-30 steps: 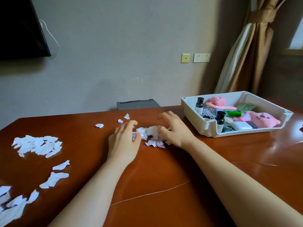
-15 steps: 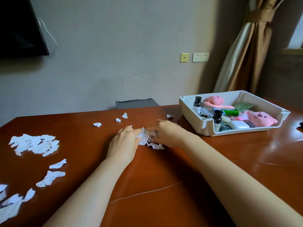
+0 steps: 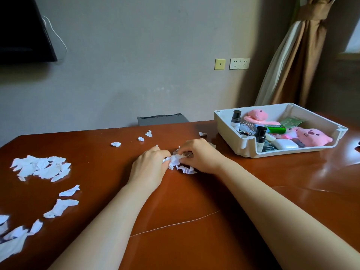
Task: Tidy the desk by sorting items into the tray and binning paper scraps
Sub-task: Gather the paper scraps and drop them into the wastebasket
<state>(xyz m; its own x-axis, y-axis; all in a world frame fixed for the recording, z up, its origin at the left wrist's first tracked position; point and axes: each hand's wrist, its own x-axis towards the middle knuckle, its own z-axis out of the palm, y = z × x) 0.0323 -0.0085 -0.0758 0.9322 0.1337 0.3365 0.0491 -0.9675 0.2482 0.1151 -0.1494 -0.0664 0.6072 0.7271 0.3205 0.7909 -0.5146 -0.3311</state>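
— What were your hands doing?
— My left hand point(image 3: 149, 166) and right hand point(image 3: 200, 156) both pinched a bunch of paper scraps point(image 3: 174, 161) between my fingertips, down on the desk point(image 3: 194, 201).
— Where was the tray point(image 3: 228, 133)?
— To the right of my fingers, near. A pile of loose scraps point(image 3: 41, 168) lay well off to their left.

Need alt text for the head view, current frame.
Left hand and right hand pinch a clump of white paper scraps on a brown desk. More scraps lie scattered at left; a white tray holding bottles and pink plush toys sits at right.
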